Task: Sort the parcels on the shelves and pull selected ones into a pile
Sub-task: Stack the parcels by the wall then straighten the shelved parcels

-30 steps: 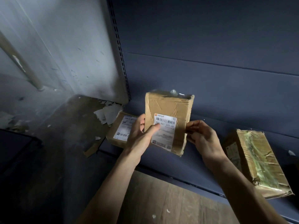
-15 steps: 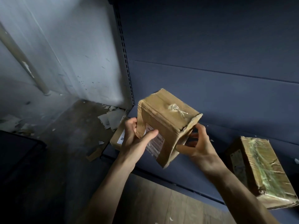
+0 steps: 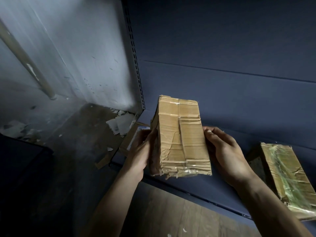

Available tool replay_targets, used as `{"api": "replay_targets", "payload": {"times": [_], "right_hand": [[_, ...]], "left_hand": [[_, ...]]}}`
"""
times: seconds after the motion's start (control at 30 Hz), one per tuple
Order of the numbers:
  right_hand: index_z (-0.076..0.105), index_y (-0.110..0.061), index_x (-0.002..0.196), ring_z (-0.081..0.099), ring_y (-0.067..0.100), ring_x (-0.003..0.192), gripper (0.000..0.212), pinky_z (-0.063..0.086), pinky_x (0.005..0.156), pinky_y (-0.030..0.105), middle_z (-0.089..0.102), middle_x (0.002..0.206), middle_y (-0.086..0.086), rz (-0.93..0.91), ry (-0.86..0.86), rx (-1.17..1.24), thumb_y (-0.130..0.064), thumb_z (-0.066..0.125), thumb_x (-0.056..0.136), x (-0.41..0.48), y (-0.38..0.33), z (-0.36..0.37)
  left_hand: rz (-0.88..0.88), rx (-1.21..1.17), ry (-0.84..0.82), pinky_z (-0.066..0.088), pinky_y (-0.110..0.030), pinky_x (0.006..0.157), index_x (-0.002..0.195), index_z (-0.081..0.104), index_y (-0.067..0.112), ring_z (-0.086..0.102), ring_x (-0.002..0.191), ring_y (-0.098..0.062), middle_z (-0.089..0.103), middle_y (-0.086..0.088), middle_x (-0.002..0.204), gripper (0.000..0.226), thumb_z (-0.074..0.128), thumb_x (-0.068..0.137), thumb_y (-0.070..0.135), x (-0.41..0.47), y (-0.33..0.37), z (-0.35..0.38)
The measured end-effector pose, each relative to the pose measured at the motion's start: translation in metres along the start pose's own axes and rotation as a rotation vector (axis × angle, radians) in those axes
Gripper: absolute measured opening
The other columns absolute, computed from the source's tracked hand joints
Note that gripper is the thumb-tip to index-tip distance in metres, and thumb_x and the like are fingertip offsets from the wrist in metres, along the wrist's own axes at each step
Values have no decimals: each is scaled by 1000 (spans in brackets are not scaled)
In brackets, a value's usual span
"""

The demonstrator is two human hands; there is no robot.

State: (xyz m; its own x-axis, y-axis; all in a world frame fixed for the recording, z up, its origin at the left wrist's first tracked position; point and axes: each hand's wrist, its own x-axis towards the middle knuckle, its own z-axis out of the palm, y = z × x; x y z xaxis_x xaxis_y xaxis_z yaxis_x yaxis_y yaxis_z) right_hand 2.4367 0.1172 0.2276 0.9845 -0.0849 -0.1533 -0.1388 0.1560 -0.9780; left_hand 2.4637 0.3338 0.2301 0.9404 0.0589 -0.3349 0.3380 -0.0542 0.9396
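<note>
Parcels are the matter here, and one taped cardboard parcel (image 3: 181, 137) sits between the two hands, lifted clear of the shelf (image 3: 196, 189) and standing roughly upright with a plain taped face toward the camera. The left hand (image 3: 142, 151) clasps its left edge, fingers wrapped round to the far side and mostly out of sight; the right hand (image 3: 225, 154) presses against its right edge, thumb (image 3: 209, 132) laid on the front near the upper corner. Both hands are closed on this one box, which is creased and wrinkled under clear tape, its lower end crushed and ragged.

Behind the left hand, a second parcel (image 3: 135, 135) lies flat on the shelf, largely hidden by the hand; a pale patch on it may be a label, though the light is too poor to be sure. Well to the right of the right hand rests a third parcel (image 3: 283, 177), wrapped in glossy tape and lying flat near the shelf's front edge. Beyond the left hand, torn paper scraps (image 3: 119, 124) litter the dirty floor at the foot of a pale wall (image 3: 77, 48). Below both forearms runs wood-grain flooring (image 3: 171, 214).
</note>
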Motion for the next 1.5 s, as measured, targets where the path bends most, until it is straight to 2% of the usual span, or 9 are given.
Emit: {"api": "replay_targets", "payload": {"times": [0.27, 0.47, 0.7, 0.83, 1.03, 1.17, 1.27, 1.37, 1.5], "right_hand": [[61, -6, 133, 70, 32, 113, 40, 60, 89, 41, 67, 123, 25, -155, -65, -68, 7, 63, 96, 6, 9, -1], [43, -53, 148, 54, 20, 137, 98, 46, 114, 48, 52, 146, -4, -96, -98, -146, -64, 90, 63, 11, 13, -12], [45, -48, 148, 51, 13, 140, 95, 45, 114, 50, 52, 152, -12, -81, -212, -125, -71, 86, 66, 12, 9, -16], [51, -30, 124, 66, 7, 116, 91, 55, 90, 25, 62, 132, -2, -81, -124, -113, -76, 88, 55, 8, 5, -10], [65, -30, 117, 68, 8, 107, 72, 51, 94, 34, 72, 113, -9, 76, -20, -279, -89, 59, 75, 1, -1, 0], [68, -31, 125, 71, 17, 113, 92, 51, 107, 51, 75, 119, -7, 125, -3, -278, -98, 58, 64, 1, -3, 0], [61, -28, 139, 68, 20, 119, 88, 50, 109, 54, 69, 135, -3, 110, 14, -235, -83, 68, 72, 0, -3, 5], [73, -18, 116, 73, 34, 95, 22, 60, 86, 51, 76, 110, 15, 142, -91, -282, -26, 56, 105, -1, -4, 7], [71, -2, 89, 63, 28, 55, 36, 54, 64, 34, 71, 71, 21, 219, -179, -293, -1, 39, 105, -8, -5, 9]], "left_hand": [[-106, 13, -81, 45, -26, 71, 84, 62, 28, 67, 68, -4, 71, 13, 67, 34, 40, 110, 35, -4, 6, -8], [-94, 102, -113, 40, -30, 60, 73, 54, 7, 54, 42, -8, 60, -2, 51, 39, 40, 109, 4, -8, 4, -25], [-169, -65, -118, 42, -35, 69, 82, 58, 9, 52, 77, -26, 56, -14, 83, 31, 40, 108, 4, -13, 11, -20], [-190, -178, -70, 49, -50, 105, 140, 54, 6, 58, 124, -37, 61, -21, 132, 37, 35, 112, 19, -15, 14, -12], [-194, -217, -85, 49, -40, 89, 128, 62, 4, 55, 105, -32, 62, -12, 116, 45, 44, 109, 41, -7, 13, -12], [-159, -205, -96, 56, -20, 59, 95, 65, 14, 67, 82, -16, 78, 5, 76, 26, 43, 109, 10, -13, 7, -18], [-51, -220, -45, 55, -17, 62, 109, 67, 25, 68, 89, -11, 75, -2, 109, 14, 57, 104, 17, -13, 17, -8], [118, -349, -14, 57, -19, 72, 144, 57, 21, 67, 91, -5, 68, 3, 115, 47, 66, 98, 28, -13, 26, -16], [146, -173, -45, 40, -1, 89, 143, 44, 53, 50, 104, 27, 53, 34, 130, 45, 51, 108, 25, -12, 23, -27]]}}
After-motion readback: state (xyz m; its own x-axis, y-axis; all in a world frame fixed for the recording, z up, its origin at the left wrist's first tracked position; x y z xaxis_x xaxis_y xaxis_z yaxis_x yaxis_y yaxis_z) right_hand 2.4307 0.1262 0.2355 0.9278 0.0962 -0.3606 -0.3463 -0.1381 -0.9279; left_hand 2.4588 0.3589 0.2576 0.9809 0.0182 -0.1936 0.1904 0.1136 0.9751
